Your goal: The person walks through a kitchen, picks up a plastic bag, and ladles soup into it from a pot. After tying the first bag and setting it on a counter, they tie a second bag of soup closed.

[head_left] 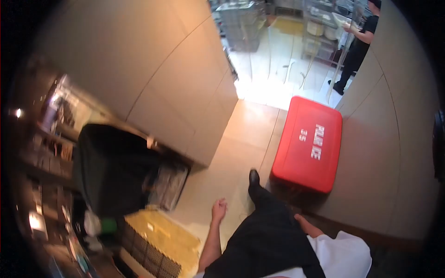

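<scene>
My left hand (219,209) hangs low over the tiled floor, near a yellow crate, its fingers loosely curled; whether it holds anything is too small to tell. At the right side of my black apron, my right hand (298,217) shows only in part, its fingers hidden by the dark cloth. A red lidded box (308,143) marked "POLAR ICE 35" stands on the floor ahead, against the right wall. One black shoe (253,177) of mine is forward on the floor, just left of the box.
A yellow crate (164,234) and a black covered object (111,167) stand at the left. Ahead, past clear hanging strips, are a grey bin (238,28), shelving and a person in black (361,46) at the right. Walls flank the passage.
</scene>
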`<move>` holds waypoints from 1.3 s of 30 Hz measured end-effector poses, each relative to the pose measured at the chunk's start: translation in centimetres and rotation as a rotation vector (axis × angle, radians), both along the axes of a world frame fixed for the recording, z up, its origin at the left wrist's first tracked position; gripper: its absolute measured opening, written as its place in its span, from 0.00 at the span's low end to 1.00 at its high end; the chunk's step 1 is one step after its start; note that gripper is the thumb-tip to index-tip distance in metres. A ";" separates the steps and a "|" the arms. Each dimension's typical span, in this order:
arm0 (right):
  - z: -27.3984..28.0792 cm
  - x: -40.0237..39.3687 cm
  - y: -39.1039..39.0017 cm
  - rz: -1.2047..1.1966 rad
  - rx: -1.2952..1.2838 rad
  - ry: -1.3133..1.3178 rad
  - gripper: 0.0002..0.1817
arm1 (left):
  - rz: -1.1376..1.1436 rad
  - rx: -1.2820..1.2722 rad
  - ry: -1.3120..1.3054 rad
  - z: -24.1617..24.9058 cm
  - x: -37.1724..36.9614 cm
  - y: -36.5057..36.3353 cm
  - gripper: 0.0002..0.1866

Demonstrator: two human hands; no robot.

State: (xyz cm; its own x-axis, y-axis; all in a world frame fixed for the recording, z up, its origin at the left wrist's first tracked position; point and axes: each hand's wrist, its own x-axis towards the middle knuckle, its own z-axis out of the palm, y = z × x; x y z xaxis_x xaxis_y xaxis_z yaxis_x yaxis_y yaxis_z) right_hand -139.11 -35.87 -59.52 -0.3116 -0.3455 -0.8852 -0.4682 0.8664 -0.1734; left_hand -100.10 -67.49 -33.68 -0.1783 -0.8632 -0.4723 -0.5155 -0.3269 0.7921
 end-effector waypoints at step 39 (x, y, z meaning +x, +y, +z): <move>57.5 -78.3 -104.3 -0.820 -1.483 0.009 0.34 | -0.669 -0.435 -0.491 21.2 -91.6 -112.9 0.22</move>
State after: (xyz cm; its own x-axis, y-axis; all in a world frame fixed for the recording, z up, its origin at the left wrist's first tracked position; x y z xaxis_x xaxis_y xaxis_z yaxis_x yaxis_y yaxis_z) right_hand -217.45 -140.19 -2.00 -0.8195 -0.5723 0.0311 -0.0170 -0.0300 -0.9994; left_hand -191.74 -180.36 -12.45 -0.5678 -0.7719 -0.2860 -0.7985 0.4320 0.4193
